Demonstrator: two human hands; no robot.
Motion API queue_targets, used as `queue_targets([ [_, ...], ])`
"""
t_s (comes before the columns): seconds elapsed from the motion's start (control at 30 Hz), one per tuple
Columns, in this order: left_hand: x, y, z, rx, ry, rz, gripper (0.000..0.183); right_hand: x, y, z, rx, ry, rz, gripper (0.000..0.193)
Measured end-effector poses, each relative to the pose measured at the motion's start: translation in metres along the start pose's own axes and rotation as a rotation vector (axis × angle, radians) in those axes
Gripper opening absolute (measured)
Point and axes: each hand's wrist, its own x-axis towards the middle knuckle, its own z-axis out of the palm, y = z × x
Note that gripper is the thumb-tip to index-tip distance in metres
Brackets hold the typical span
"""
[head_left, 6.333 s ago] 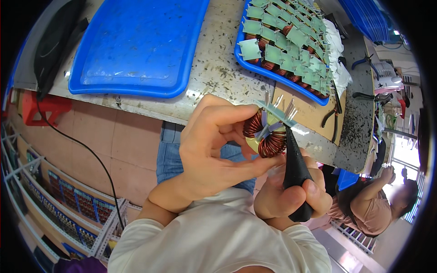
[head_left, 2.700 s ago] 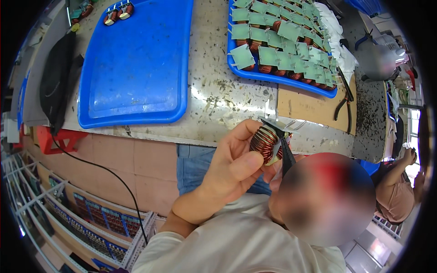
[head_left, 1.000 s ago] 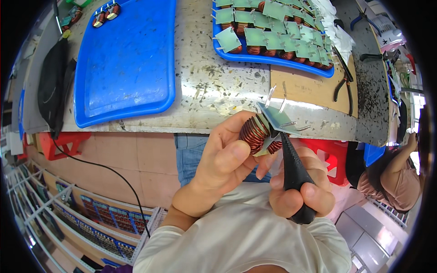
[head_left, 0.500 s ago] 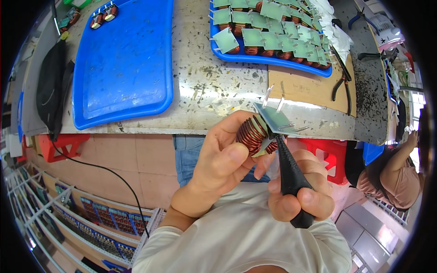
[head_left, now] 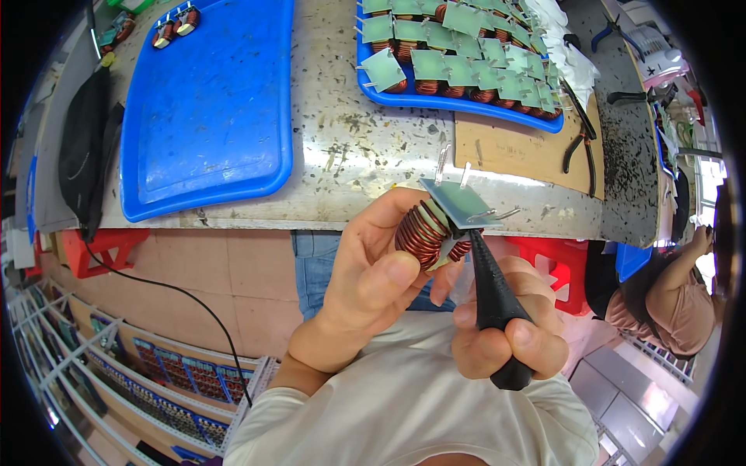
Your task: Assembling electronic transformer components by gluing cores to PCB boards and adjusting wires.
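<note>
My left hand (head_left: 361,276) is closed around a toroidal coil (head_left: 422,239) wound with copper-coloured wire, held in front of the bench edge. A square pale-green board (head_left: 460,203) sits on the coil's upper right side, with thin metal leads sticking out of it. Wrapped in the fingers of my right hand (head_left: 517,338) is a black tapered tool (head_left: 491,291), thick end down. Its narrow tip reaches the underside of the board beside the coil; the exact contact point is hidden.
A blue tray (head_left: 210,196) at left holds two coils (head_left: 176,28). Another blue tray (head_left: 458,106) is packed with board-topped coils. Black-handled pliers (head_left: 581,147) lie on cardboard (head_left: 497,155). Red stools (head_left: 563,272) stand below the bench; another person's arm (head_left: 680,279) shows at right.
The coil and board have tilted slightly in my left hand and shifted a little left, turning the leads. The black tool stays at the board's underside. Both grips remain the same.
</note>
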Motion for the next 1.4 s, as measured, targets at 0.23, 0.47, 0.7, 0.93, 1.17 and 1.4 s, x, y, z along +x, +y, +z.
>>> queue_targets([
  [0.23, 0.000, 0.001, 0.002, -0.001, -0.010, 0.004, 0.077, 0.000, -0.006, -0.010, -0.001, -0.089, 0.076, 0.032],
  [0.47, 0.001, 0.001, 0.003, 0.029, 0.015, 0.008, 0.077, 0.000, -0.003, -0.007, -0.018, -0.079, 0.043, 0.031],
  [0.7, 0.001, 0.001, 0.002, 0.005, -0.010, 0.037, 0.077, 0.004, -0.003, -0.012, -0.028, -0.109, 0.052, 0.030],
  [0.93, 0.001, 0.001, 0.004, 0.012, 0.036, 0.019, 0.078, -0.005, 0.002, -0.012, 0.054, -0.078, 0.047, 0.029],
  [1.17, 0.000, 0.001, 0.004, 0.000, 0.021, -0.017, 0.077, -0.006, -0.001, -0.012, 0.072, -0.064, 0.047, 0.030],
  [1.4, 0.005, -0.004, -0.003, -0.238, -0.199, -0.017, 0.057, -0.001, -0.003, -0.013, 0.029, -0.107, 0.073, 0.030],
])
